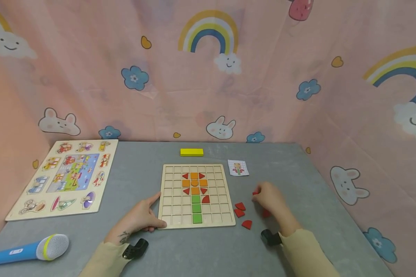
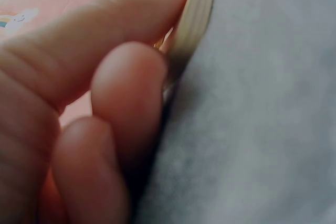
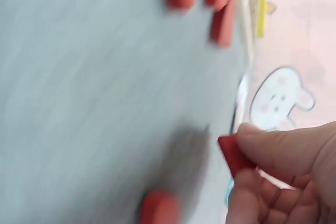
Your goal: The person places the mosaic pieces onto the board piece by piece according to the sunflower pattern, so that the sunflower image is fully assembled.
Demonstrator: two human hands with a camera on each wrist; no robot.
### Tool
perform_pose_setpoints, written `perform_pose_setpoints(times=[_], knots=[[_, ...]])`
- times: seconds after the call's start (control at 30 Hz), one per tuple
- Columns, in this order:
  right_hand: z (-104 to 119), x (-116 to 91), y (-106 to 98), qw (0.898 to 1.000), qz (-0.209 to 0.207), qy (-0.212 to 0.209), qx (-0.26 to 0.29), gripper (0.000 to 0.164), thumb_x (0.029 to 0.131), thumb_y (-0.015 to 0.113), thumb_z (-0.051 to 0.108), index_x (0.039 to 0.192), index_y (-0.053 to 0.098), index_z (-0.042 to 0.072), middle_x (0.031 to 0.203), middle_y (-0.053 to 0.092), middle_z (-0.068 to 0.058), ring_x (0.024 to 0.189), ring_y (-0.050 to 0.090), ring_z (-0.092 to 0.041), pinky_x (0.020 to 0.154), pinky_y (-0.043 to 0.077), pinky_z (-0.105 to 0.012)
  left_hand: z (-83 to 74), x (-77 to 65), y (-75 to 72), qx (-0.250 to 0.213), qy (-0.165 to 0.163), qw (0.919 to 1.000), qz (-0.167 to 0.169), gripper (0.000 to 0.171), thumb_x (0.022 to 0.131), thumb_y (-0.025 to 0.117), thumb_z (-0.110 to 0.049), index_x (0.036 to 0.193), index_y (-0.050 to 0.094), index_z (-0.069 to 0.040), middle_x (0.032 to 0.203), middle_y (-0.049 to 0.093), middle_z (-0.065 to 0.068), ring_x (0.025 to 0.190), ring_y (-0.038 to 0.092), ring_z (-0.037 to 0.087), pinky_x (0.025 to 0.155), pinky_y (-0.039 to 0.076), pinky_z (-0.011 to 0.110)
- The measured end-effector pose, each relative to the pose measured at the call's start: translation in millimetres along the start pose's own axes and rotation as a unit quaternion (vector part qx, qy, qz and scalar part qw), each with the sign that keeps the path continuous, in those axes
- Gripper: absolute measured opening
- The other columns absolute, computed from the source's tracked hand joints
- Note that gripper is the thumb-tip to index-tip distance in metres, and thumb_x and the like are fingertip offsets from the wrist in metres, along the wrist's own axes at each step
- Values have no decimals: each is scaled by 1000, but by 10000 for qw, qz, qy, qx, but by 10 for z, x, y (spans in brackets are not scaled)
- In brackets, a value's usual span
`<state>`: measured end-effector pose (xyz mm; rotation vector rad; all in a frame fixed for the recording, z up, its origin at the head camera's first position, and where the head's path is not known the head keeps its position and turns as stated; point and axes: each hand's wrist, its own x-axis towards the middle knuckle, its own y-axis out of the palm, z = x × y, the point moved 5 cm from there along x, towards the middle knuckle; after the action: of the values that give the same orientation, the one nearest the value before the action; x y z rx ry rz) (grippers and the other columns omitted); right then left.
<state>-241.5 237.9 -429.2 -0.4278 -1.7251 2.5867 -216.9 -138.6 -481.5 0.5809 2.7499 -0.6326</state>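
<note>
My left hand (image 1: 140,217) holds the wooden grid board (image 1: 215,219) at its near left corner, with thumb and index finger at the edge. In the left wrist view the other fingers curl beside the board's side (image 2: 198,19). On the grid, orange tiles (image 1: 195,191) and red triangles (image 1: 203,191) sit above a column of green squares (image 1: 196,208). One red quarter-circle tile (image 1: 205,199) lies right of the top green square. Over the table right of the board, my right hand (image 1: 272,200) pinches a small red tile (image 3: 234,154) between thumb and fingers.
Several loose red tiles (image 1: 247,224) lie right of the board. A picture card (image 1: 238,168) and a yellow block (image 1: 192,152) are behind it. On the left stand a picture puzzle board (image 1: 102,198) and a blue toy microphone (image 1: 20,253). A pink curtain (image 1: 166,111) closes the back.
</note>
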Motion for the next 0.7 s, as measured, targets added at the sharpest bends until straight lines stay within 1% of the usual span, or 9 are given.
perform_pose_setpoints(times=[0.1, 0.2, 0.3, 0.37, 0.43, 0.47, 0.57, 0.7], knots=[[179, 21, 41, 9988, 0, -321, 371, 6, 81, 68, 9, 83, 65, 4, 77, 59, -7, 68, 50, -19, 58, 42, -30, 1, -1, -1, 24, 24, 10000, -20, 115, 59, 86, -14, 150, 15, -12, 46, 57, 3, 35, 43, 11, 37, 34, 24], [391, 28, 137, 9948, 116, -656, 775, 4, 83, 66, 8, 84, 67, 4, 76, 60, -5, 65, 52, -16, 57, 43, -27, 8, -2, 0, 30, 12, 10000, -53, 115, 59, 86, -14, 150, 16, -13, 46, 57, 3, 35, 43, 11, 36, 34, 24], [601, 12, 264, 9854, 418, -934, 1360, 4, 84, 64, 6, 83, 66, 3, 72, 60, -5, 60, 54, -15, 54, 44, -25, 16, 0, -1, 33, -16, 10000, -69, 115, 59, 86, -13, 150, 15, -13, 46, 57, 4, 35, 43, 10, 36, 34, 24], [722, 0, 347, 9791, 603, -1115, 1591, 4, 84, 64, 4, 81, 66, 2, 71, 60, -4, 59, 54, -14, 53, 44, -24, 18, 3, 1, 54, -10, 9999, -86, 116, 59, 86, -13, 150, 15, -14, 47, 57, 4, 35, 44, 10, 36, 34, 23], [823, -12, 415, 9746, 754, -1256, 1694, 4, 84, 64, 2, 80, 65, 1, 70, 59, -4, 59, 54, -13, 53, 44, -24, 16, 6, 4, 72, 17, 9999, -86, 116, 59, 87, -14, 150, 15, -13, 47, 57, 3, 35, 44, 10, 36, 34, 23], [864, -14, 439, 9739, 769, -1346, 1658, 5, 83, 64, 1, 79, 65, 1, 70, 59, -3, 59, 53, -13, 53, 44, -23, 15, 6, 4, 72, 26, 9999, -88, 116, 58, 87, -14, 150, 15, -13, 47, 57, 3, 35, 43, 9, 36, 34, 23], [952, -21, 490, 9749, 764, -1486, 1474, 5, 83, 64, 1, 78, 66, 2, 69, 59, -2, 60, 52, -12, 54, 43, -23, 13, 3, 5, 2, 22, 10000, -55, 117, 58, 87, -14, 150, 14, -13, 47, 57, 3, 35, 43, 9, 36, 34, 23], [1005, -15, 528, 9777, 719, -1497, 1282, 6, 83, 65, 2, 78, 69, 3, 70, 60, -2, 62, 51, -13, 57, 42, -24, 14, -4, 0, -42, -1, 10000, -20, 117, 59, 87, -14, 150, 14, -13, 47, 57, 3, 35, 43, 10, 36, 34, 23]])
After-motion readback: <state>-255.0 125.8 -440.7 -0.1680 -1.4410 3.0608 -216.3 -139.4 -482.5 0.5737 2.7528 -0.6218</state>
